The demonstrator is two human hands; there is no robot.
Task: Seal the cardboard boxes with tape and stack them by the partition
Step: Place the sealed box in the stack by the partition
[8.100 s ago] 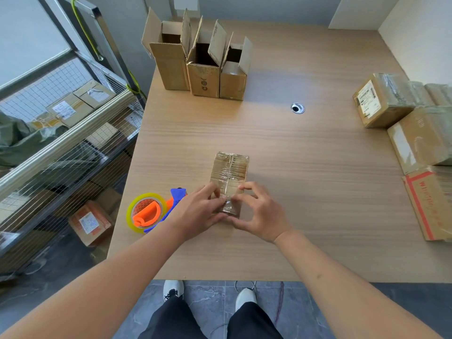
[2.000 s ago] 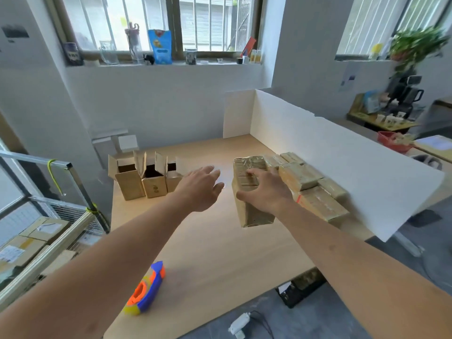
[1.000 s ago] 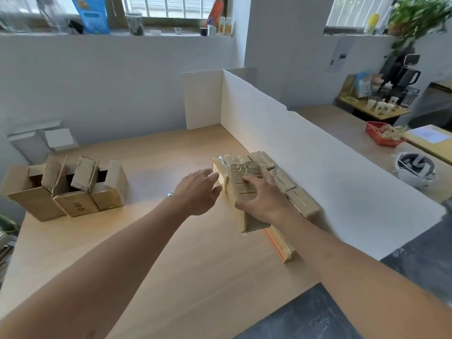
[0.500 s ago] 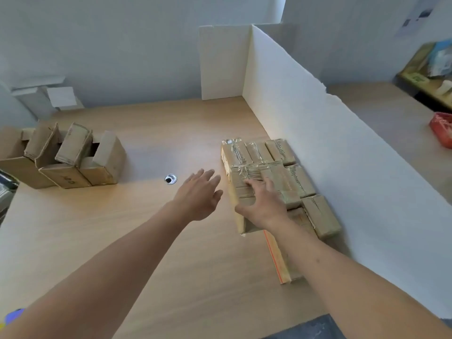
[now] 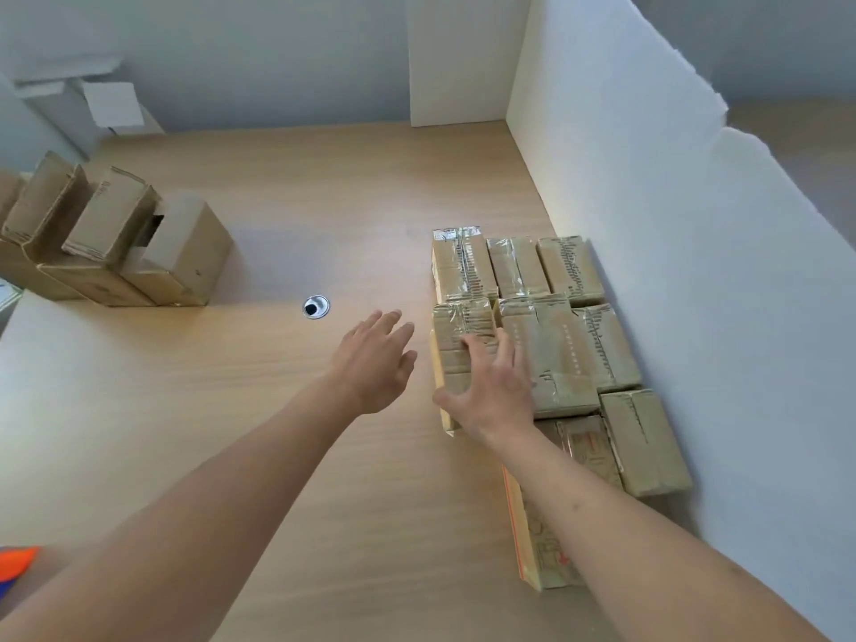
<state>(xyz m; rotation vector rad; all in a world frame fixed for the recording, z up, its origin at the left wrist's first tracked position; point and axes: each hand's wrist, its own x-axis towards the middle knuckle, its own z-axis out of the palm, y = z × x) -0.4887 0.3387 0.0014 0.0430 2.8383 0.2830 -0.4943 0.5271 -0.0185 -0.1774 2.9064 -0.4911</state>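
Note:
A taped cardboard box [image 5: 458, 326] lies on the left edge of a group of sealed boxes [image 5: 565, 345] packed against the white partition [image 5: 648, 252]. My right hand [image 5: 491, 391] rests on top of this box with fingers spread flat and the thumb at its near left corner. My left hand [image 5: 375, 359] hovers open above the table just left of the box, touching nothing. Three unsealed boxes [image 5: 111, 238] with raised flaps stand at the far left of the table.
The orange and blue tape dispenser [image 5: 14, 565] peeks in at the lower left edge. A metal cable hole [image 5: 316, 307] sits mid-table. A larger flat box with a red stripe [image 5: 532, 539] lies under my right forearm. The wooden table [image 5: 278, 456] stretches between both box groups.
My right hand carried the taped box from the table's front to the partition and set it down on the group. Its grip has loosened to spread fingers. The left hand followed alongside, open.

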